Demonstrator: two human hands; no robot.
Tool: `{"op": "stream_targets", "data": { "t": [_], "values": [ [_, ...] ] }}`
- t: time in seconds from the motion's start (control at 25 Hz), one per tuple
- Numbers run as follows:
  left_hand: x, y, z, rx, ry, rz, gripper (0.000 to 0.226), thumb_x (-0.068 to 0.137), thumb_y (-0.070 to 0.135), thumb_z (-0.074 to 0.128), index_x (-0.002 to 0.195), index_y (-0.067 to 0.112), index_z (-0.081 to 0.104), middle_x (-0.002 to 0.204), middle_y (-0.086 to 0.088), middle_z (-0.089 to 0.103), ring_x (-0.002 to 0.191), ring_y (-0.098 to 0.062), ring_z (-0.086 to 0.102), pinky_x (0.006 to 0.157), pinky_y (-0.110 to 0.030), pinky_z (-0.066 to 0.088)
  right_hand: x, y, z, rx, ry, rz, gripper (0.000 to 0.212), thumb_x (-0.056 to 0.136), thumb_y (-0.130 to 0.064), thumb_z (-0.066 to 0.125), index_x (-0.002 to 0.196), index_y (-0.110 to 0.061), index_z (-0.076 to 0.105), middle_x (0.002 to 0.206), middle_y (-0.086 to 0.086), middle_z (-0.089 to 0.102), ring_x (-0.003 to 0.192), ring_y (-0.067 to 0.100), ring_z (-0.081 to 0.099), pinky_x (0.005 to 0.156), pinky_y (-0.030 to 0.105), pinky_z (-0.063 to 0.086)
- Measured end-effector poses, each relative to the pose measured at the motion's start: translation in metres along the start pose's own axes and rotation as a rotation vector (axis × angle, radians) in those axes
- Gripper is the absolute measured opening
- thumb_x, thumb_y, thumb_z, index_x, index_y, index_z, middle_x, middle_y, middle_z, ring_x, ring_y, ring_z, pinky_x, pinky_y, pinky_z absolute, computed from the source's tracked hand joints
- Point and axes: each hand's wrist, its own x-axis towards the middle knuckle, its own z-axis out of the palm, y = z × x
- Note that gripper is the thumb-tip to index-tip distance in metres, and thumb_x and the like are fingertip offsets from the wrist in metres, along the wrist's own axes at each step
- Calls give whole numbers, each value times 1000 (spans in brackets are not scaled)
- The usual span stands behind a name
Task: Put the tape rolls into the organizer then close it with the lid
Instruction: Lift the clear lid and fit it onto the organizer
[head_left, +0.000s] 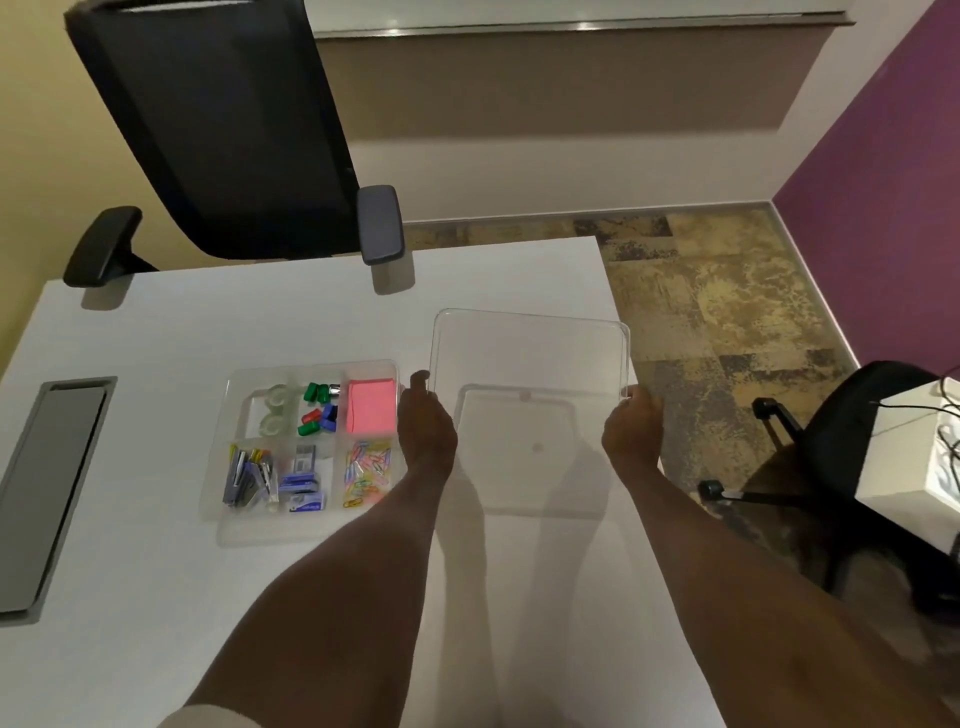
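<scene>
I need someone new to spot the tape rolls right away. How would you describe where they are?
On the white desk, left of the clear lid held in both hands, sits a clear six-compartment organizer. The tape rolls lie in its far-left compartment, one behind the other. They are the only clear, ring-shaped items; the neighbouring compartments hold coloured clips and a pink note pad.

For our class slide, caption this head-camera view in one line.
Both hands hold the clear lid beside the organizer, tape rolls already inside.
</scene>
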Motion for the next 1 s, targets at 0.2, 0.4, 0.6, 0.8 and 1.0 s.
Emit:
{"op": "stream_targets", "data": {
  "t": [0.2,0.4,0.6,0.8,1.0],
  "values": [
    [32,-7,-72,-160,92,-10,23,93,-3,52,96,-3,74,88,-16,74,86,-31,67,72,-26,49,-26,-54,-6,-21,66,-200,13,101,-1,47,107,-6,58,108,16,61,97,36,60,73,40,47],
    [54,-26,-150,-216,155,6,19,94,5,63,100,-1,80,96,-20,80,92,-32,75,83,-28,51,-63,-116,4,38,86,-235,13,101,0,45,100,-7,55,89,13,68,80,33,65,63,34,45],
    [73,-52,-227,-429,102,6,18,96,2,66,108,-7,76,98,-26,77,78,-35,74,76,-36,63,-105,-167,12,465,-57,-189,19,100,3,42,100,-2,60,92,25,70,75,39,73,52,25,55],
    [93,-86,-287,-612,59,-83,27,95,7,71,117,-9,72,109,-24,75,96,-37,75,93,-44,62,-138,-200,25,651,-211,-201,20,100,10,42,109,11,61,106,32,69,91,45,73,86,49,62],
    [111,-112,-328,-807,-100,-233,23,96,-2,63,115,-15,66,112,-26,73,93,-32,76,96,-40,61,-154,-217,36,865,-318,-68,22,100,10,47,118,16,58,113,39,67,99,50,72,95,58,58]
  ]
}}
